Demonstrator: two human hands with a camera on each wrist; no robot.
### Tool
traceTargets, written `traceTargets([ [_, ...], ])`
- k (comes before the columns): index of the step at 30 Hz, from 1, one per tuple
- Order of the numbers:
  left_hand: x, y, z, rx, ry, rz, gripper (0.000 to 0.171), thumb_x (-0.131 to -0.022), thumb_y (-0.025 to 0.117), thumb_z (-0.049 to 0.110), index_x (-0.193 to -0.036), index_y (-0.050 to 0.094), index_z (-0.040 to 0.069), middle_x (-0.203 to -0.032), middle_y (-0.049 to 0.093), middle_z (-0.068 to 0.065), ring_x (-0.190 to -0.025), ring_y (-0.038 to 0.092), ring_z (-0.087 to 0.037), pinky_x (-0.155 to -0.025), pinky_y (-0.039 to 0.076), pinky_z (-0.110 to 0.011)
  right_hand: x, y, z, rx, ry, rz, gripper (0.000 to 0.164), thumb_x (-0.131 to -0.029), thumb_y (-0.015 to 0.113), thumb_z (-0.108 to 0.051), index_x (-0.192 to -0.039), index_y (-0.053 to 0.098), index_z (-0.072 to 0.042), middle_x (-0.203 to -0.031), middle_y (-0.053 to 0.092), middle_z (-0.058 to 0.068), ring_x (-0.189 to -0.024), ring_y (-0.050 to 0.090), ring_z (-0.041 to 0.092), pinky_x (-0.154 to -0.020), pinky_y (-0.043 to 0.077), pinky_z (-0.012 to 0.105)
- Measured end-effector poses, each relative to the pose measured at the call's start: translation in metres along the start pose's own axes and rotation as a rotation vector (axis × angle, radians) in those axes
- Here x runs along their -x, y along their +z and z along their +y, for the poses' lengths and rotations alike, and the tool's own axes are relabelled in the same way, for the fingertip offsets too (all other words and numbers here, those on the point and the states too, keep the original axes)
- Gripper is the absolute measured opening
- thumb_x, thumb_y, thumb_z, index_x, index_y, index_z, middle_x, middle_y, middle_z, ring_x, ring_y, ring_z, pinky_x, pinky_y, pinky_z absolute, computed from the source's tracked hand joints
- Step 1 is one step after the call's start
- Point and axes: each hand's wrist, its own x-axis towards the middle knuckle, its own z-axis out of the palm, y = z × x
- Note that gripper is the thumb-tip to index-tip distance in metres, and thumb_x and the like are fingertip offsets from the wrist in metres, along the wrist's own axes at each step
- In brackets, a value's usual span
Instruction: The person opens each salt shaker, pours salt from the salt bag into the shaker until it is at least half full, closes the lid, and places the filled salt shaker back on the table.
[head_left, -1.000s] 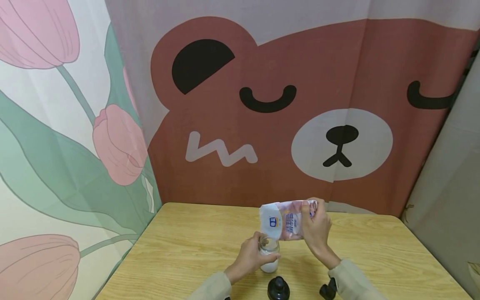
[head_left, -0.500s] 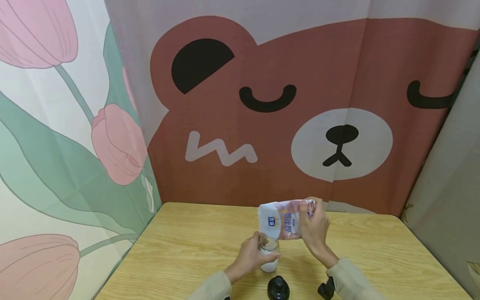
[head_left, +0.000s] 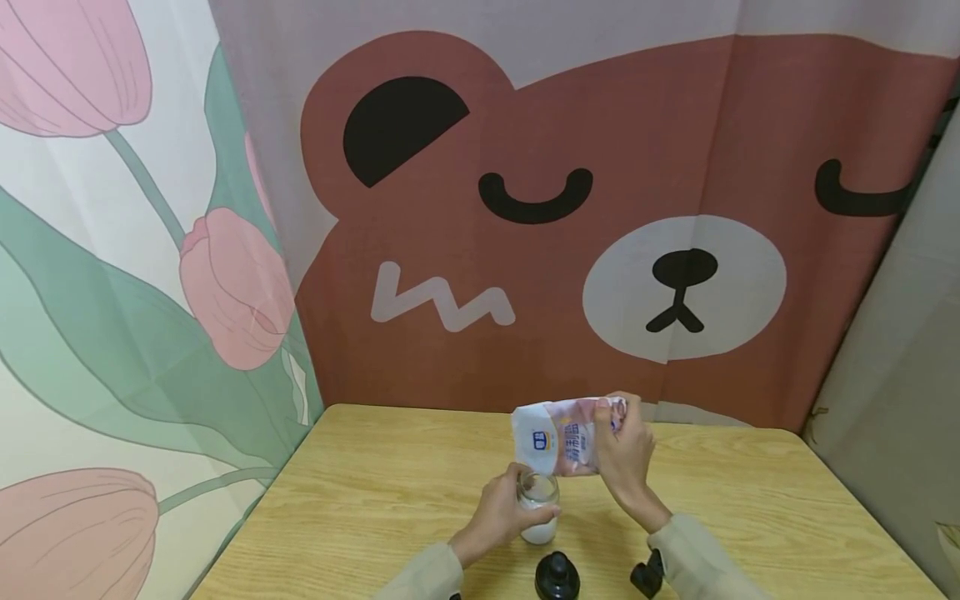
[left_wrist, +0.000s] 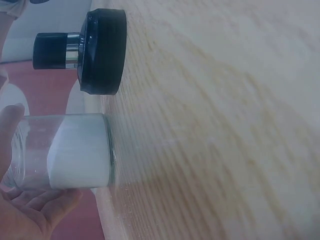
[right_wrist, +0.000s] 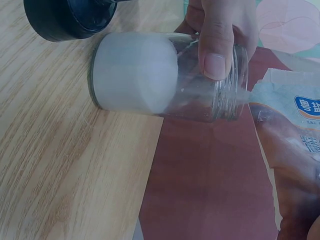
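Note:
My left hand grips a clear glass jar around its upper part, with the thumb on the near side. The jar stands upright on the table, filled past half with white grains. Above its mouth, my right hand holds a pink and white bag of salt by its right end. The bag lies nearly level, its white end over the jar. In the right wrist view a faint white streak runs between bag and jar mouth. A black lid with a knob stands close to the jar.
The wooden table spreads around the jar. Behind it hangs a curtain with a bear face, and a tulip-patterned curtain hangs at the left. A black device sits at my right wrist.
My right hand and the bag of salt have shifted slightly left and up over the jar. My left hand, the jar and the lid stay in place.

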Motion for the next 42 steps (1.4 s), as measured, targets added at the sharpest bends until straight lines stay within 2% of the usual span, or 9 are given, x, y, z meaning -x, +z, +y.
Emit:
traceTargets([
  [15, -0.0005, 0.0016, -0.0007, 0.002, 0.002, 0.002, 0.059, -0.064, 0.072, 0.051, -0.103, 0.049, 0.013, -0.087, 0.056, 0.006, -0.076, 0.053, -0.005, -0.06, 0.044, -0.02, 0.0015, 0.0009, -0.0045, -0.006, 0.002, -0.007, 0.02, -0.085, 0.052, -0.026, -0.092, 0.054, -0.008, -0.059, 0.049, 0.0, -0.049, 0.042, 0.016, -0.046, 0.029, 0.03],
  [24, 0.0001, 0.0011, 0.0005, 0.027, -0.005, -0.003, 0.063, -0.064, 0.073, 0.049, -0.111, 0.05, 0.014, -0.096, 0.059, 0.002, -0.083, 0.056, -0.008, -0.066, 0.046, -0.022, 0.0033, -0.0008, -0.0067, -0.01, 0.0, -0.024, 0.019, -0.085, 0.052, -0.027, -0.092, 0.053, -0.008, -0.057, 0.048, -0.001, -0.048, 0.042, 0.015, -0.044, 0.029, 0.029],
  [33, 0.0, 0.0009, 0.0, 0.054, 0.012, -0.011, 0.06, -0.065, 0.073, 0.048, -0.112, 0.049, 0.019, -0.102, 0.059, 0.003, -0.09, 0.055, -0.008, -0.071, 0.046, -0.023, 0.0056, -0.0038, -0.0087, -0.02, -0.004, -0.035, 0.019, -0.085, 0.051, -0.026, -0.091, 0.053, -0.008, -0.057, 0.047, -0.001, -0.047, 0.041, 0.015, -0.042, 0.029, 0.028],
  [42, -0.0001, 0.0008, 0.0, 0.053, 0.037, 0.001, 0.06, -0.065, 0.073, 0.046, -0.112, 0.047, 0.021, -0.099, 0.059, 0.004, -0.088, 0.056, -0.007, -0.071, 0.046, -0.023, 0.0059, -0.005, -0.0085, -0.01, -0.017, -0.025, 0.018, -0.085, 0.053, -0.024, -0.091, 0.054, -0.008, -0.057, 0.048, -0.001, -0.047, 0.04, 0.014, -0.042, 0.028, 0.028],
])
